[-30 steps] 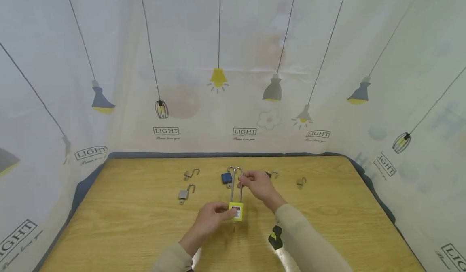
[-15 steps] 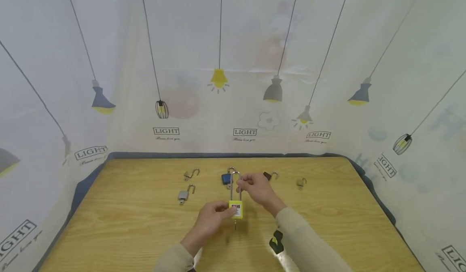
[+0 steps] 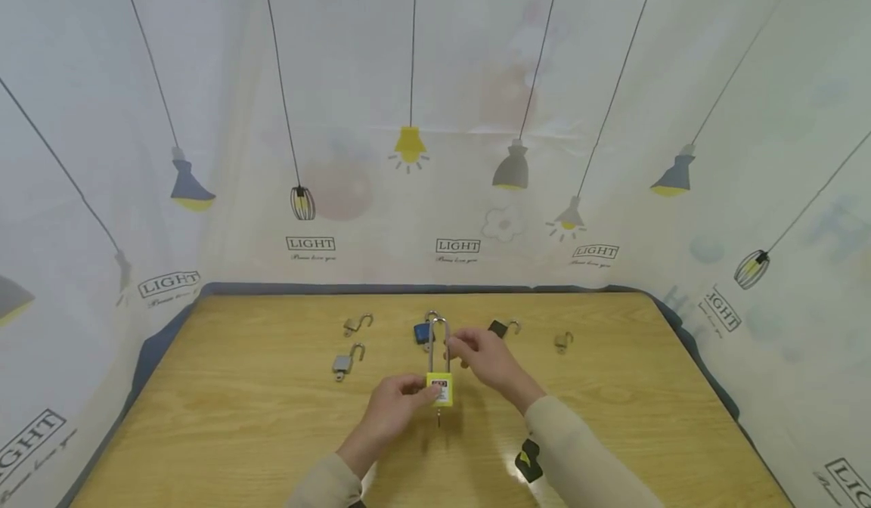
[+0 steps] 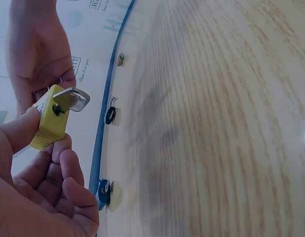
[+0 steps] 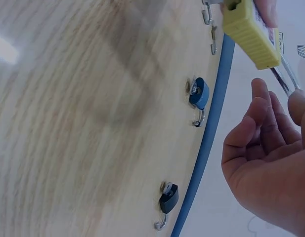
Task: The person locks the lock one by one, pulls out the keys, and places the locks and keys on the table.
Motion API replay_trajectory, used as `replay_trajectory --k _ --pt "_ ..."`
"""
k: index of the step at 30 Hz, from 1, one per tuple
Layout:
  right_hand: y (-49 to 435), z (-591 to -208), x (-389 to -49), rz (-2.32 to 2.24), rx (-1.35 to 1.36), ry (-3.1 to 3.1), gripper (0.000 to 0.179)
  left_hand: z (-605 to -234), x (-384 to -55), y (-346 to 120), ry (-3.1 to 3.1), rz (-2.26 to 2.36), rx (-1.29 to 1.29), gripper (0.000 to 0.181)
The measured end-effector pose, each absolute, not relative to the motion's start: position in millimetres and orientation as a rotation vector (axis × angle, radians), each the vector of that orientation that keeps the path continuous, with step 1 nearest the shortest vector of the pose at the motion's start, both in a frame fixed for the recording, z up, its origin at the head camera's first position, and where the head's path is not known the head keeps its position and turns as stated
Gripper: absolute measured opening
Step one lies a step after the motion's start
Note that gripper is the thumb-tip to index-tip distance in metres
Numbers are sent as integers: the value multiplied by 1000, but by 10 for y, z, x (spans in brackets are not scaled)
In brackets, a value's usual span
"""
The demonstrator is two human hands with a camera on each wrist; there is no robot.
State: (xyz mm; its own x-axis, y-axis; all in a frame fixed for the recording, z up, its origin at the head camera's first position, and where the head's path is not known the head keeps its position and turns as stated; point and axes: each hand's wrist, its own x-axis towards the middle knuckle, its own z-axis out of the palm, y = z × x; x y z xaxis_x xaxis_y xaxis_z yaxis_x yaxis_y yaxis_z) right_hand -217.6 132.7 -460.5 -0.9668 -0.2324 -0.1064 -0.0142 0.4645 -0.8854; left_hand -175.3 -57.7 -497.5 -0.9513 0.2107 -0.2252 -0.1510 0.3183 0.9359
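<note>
A yellow padlock [image 3: 445,398] with a long steel shackle [image 3: 432,345] is held upright above the table. My left hand [image 3: 395,408] pinches its body between thumb and fingers. From the keyhole underneath sticks a silver key [image 4: 77,100]. At the right leg of the shackle is my right hand [image 3: 488,358], its thumb and fingertips pinching the metal; in the right wrist view the thumb lies against the shackle. Both shackle legs run down to the yellow body. Behind the shackle lies a blue padlock [image 3: 421,333] with its own shackle swung open.
More unlocked padlocks lie on the wooden table [image 3: 238,417]: a silver one [image 3: 342,365], a small brass-toned one [image 3: 350,326], a black one [image 3: 498,329] and another small one [image 3: 561,342]. A black item with a yellow patch [image 3: 528,460] shows beside the right sleeve. A lamp-print curtain [image 3: 367,266] surrounds the table.
The shackle stands less far above the yellow body than a second ago. My right hand has shifted slightly down and right along it; my left hand keeps its hold.
</note>
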Motion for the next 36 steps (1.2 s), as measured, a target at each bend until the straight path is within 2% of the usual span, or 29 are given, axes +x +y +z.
replay_trajectory --k 14,18,25,36 --pt "1480 -4836 -1749 -1426 -336 2314 27 -4961 -1752 -594 2275 1684 49 43" --pt "1467 -4937 -1672 -1489 -277 2192 27 -4946 -1754 -585 2293 1681 53 45" --pt "1356 -4985 -1534 -1618 -169 2054 37 -4940 -1762 -567 2289 1681 40 43" --pt "1289 -5021 -1495 -1783 -42 1927 43 -4933 -1765 -543 2282 1688 32 41"
